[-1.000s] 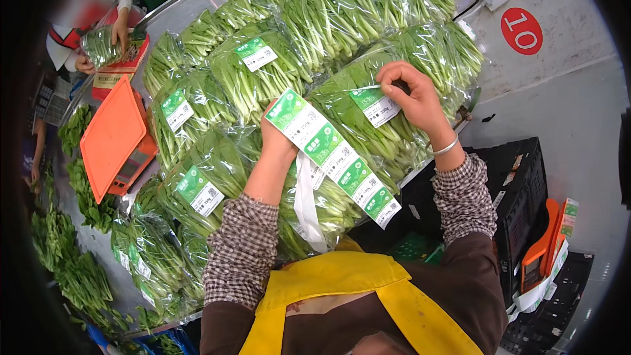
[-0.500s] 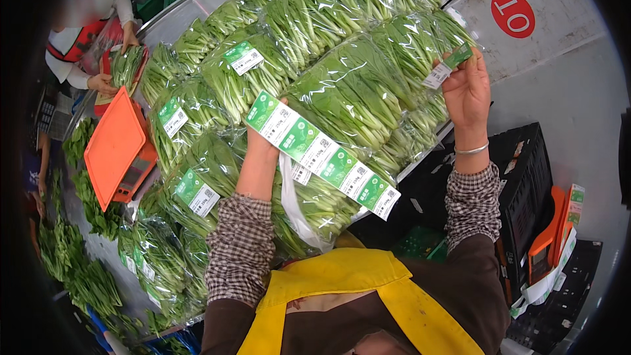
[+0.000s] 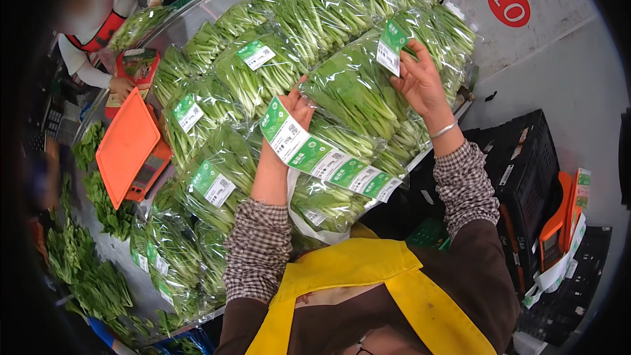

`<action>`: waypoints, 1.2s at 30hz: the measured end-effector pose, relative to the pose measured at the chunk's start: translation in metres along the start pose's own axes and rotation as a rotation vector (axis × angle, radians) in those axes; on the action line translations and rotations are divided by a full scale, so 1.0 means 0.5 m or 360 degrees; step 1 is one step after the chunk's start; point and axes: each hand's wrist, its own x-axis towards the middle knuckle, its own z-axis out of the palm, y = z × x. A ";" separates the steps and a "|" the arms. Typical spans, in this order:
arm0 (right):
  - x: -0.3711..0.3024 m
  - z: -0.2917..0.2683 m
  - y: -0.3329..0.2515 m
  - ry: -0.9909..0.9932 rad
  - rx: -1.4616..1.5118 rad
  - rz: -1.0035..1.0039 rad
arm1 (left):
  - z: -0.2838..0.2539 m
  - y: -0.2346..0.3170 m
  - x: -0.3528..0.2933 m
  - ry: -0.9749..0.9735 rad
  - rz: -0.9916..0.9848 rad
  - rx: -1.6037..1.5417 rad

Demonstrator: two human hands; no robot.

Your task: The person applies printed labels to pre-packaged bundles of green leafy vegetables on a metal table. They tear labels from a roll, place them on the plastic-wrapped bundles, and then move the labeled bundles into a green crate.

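Green label (image 3: 390, 47), pinched in the right hand (image 3: 422, 89), risked creasing on the wrinkled bag (image 3: 351, 89) beside it; the left hand (image 3: 300, 113) held a trailing label strip (image 3: 314, 156).

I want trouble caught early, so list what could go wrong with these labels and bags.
The single label in the right hand's fingers shows against a bag of greens with glossy, uneven film; if it touches there, it might stick crookedly or crease.

The label strip runs well beyond the left hand, its length unsupported by that grip in front of other bagged greens, so it could bend or snag.
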 end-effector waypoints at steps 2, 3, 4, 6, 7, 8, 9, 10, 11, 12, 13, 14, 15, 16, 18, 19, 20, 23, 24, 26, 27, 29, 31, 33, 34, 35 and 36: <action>0.007 0.011 0.010 0.0031 0.0041 -0.0072 | 0.001 0.027 -0.006 0.0144 -0.0408 -0.0588; 0.007 0.012 0.013 0.0061 0.0047 -0.0083 | 0.012 0.028 -0.010 0.0190 -0.0487 -0.0793; 0.012 0.019 0.022 0.0079 0.0067 -0.0097 | 0.012 0.028 -0.014 0.0385 -0.0542 -0.0492; 0.016 0.012 0.031 0.0086 -0.0015 -0.0172 | 0.027 0.031 -0.018 0.0297 -0.0538 -0.0186; 0.016 0.004 0.039 0.0089 -0.0043 -0.0203 | 0.021 0.029 -0.019 0.0293 -0.0547 -0.0274; 0.012 -0.006 0.040 0.0135 -0.0046 -0.0207 | 0.022 0.029 -0.020 0.0283 -0.0566 -0.0358; 0.012 -0.011 0.038 0.0163 0.0030 -0.0167 | 0.025 0.032 -0.021 0.0198 -0.0513 -0.0350; 0.013 -0.010 0.037 0.0192 0.0098 -0.0129 | -0.032 0.013 -0.021 -0.0010 -0.0557 -0.0521; 0.008 -0.010 0.035 0.0251 0.0130 -0.0147 | -0.023 0.004 -0.021 0.0001 -0.0457 -0.0226; 0.009 -0.010 0.041 0.0256 0.0169 -0.0154 | -0.017 0.000 -0.025 0.0001 -0.0347 0.0065; 0.012 -0.017 0.050 0.0268 0.0199 -0.0153 | 0.027 0.028 -0.036 -0.0028 -0.0365 -0.0030; 0.017 -0.014 0.054 0.0256 0.0225 -0.0147 | 0.027 0.028 -0.035 -0.0205 -0.0249 -0.0138; 0.018 -0.011 0.054 0.0260 0.0259 -0.0138 | 0.030 0.029 -0.036 -0.0230 -0.0248 -0.0156; 0.016 -0.017 0.051 0.0254 0.0274 -0.0142 | 0.041 0.032 -0.035 -0.0255 -0.0247 -0.0178; 0.013 -0.026 0.049 0.0232 0.0305 -0.0143 | 0.070 0.037 -0.041 -0.0290 -0.0217 -0.0045; 0.009 -0.028 0.048 0.0262 0.0315 -0.0149 | 0.073 0.036 -0.042 -0.0284 -0.0232 -0.0024; 0.008 -0.030 0.048 0.0254 0.0328 -0.0156 | 0.074 0.037 -0.043 -0.0277 -0.0246 -0.0002; 0.004 -0.026 0.044 0.0266 0.0385 -0.0145 | 0.073 0.035 -0.041 -0.0262 -0.0279 -0.0046; 0.004 -0.029 0.044 0.0234 0.0413 -0.0141 | 0.075 0.036 -0.041 -0.0253 -0.0283 -0.0045; 0.005 -0.029 0.044 0.0161 0.0467 -0.0123 | 0.083 0.042 -0.044 -0.0228 -0.0283 -0.0042; 0.004 -0.026 0.043 0.0203 0.0478 -0.0105 | 0.085 0.042 -0.045 -0.0193 -0.0280 -0.0045; 0.006 -0.029 0.043 0.0166 0.0490 -0.0100 | 0.080 0.039 -0.042 -0.0242 -0.0252 -0.0035; 0.008 -0.030 0.042 0.0142 0.0482 -0.0103 | 0.074 0.035 -0.040 -0.0286 -0.0215 -0.0029; 0.006 -0.027 0.041 0.0133 0.0455 -0.0116 | 0.073 0.036 -0.043 -0.0198 -0.0258 -0.0011; 0.004 -0.026 0.040 0.0128 0.0439 -0.0121 | 0.075 0.037 -0.043 -0.0153 -0.0277 -0.0005; 0.002 -0.027 0.038 0.0124 0.0423 -0.0126 | 0.074 0.033 -0.041 -0.0255 -0.0229 -0.0017; 0.000 -0.027 0.036 0.0119 0.0406 -0.0131 | 0.078 0.034 -0.038 -0.0071 -0.0298 0.0016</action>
